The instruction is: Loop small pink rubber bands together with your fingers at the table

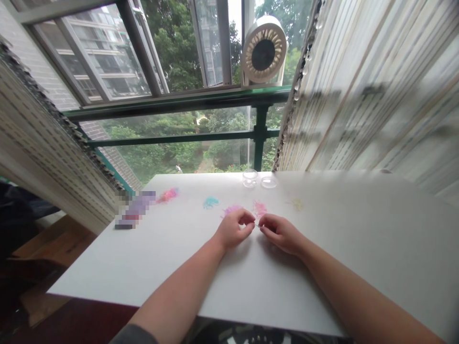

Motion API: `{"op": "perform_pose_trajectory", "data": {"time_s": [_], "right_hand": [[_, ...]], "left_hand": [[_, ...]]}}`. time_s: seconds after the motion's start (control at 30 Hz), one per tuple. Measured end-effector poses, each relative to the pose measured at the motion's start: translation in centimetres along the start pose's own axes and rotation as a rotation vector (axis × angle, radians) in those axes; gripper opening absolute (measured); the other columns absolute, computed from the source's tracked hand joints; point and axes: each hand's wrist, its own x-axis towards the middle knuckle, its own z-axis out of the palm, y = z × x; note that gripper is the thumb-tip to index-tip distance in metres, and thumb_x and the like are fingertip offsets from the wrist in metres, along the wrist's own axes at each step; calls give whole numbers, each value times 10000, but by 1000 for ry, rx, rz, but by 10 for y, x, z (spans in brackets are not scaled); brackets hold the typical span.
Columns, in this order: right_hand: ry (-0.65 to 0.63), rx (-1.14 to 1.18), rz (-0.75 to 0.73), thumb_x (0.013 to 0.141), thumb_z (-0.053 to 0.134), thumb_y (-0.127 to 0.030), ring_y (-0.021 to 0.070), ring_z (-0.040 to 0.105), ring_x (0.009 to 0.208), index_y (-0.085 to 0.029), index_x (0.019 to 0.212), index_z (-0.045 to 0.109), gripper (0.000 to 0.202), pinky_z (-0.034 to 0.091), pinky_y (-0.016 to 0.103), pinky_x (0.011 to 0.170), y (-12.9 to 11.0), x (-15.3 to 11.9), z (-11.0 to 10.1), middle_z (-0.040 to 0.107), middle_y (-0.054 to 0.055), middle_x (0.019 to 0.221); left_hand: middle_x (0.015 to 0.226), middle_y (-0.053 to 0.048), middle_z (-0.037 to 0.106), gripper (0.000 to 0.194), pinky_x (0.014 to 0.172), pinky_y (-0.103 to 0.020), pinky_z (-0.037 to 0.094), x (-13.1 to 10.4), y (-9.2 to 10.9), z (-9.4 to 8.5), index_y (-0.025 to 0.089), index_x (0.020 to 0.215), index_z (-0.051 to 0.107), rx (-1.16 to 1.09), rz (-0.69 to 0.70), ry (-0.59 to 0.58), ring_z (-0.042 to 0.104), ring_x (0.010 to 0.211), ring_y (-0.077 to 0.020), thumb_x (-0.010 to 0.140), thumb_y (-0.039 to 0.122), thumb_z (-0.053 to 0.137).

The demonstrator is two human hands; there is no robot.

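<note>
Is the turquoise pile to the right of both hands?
No, the turquoise pile lies to the left of the left hand.

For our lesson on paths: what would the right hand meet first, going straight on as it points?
Past the tiny item between them, the right hand would likely meet the left hand; depth is unclear.

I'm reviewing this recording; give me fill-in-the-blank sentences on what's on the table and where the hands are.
1. Directly beyond the left hand lies a loose pile coloured ____.
2. The farthest-right pile is ____.
3. In this view, the turquoise pile lies to the ____ of the clear container.
4. The right hand is over a table coloured ____.

Missing words: purple; yellow; left; white.
</note>
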Motion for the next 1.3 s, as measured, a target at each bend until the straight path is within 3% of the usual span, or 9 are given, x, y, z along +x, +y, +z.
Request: {"op": "perform_pose_trajectory", "data": {"time_s": [0.23,0.6,1.3], "right_hand": [[-10,2,1,806,505,-256,102,390,556,-186,790,549,85,330,234,549,-3,1,-1,457,-43,588],[-18,-17,-8,854,468,-264,111,391,588,-183,803,536,117,332,243,573,3,0,3,445,-38,619],[-36,-65,28,827,478,-244,118,423,608,-168,740,538,130,351,246,606,-4,2,2,488,-22,630]], "left_hand": [[772,-33,659,124,688,-240,458,0,3,0,148,834,621,14,3,-62,601,713,-120,751,220,563],[751,-34,656,117,678,-244,450,-2,1,1,144,825,622,25,-10,-27,589,696,-123,742,198,558],[737,-29,655,121,653,-223,431,-2,1,4,137,805,630,29,-40,-38,572,673,-110,718,180,557]]}}
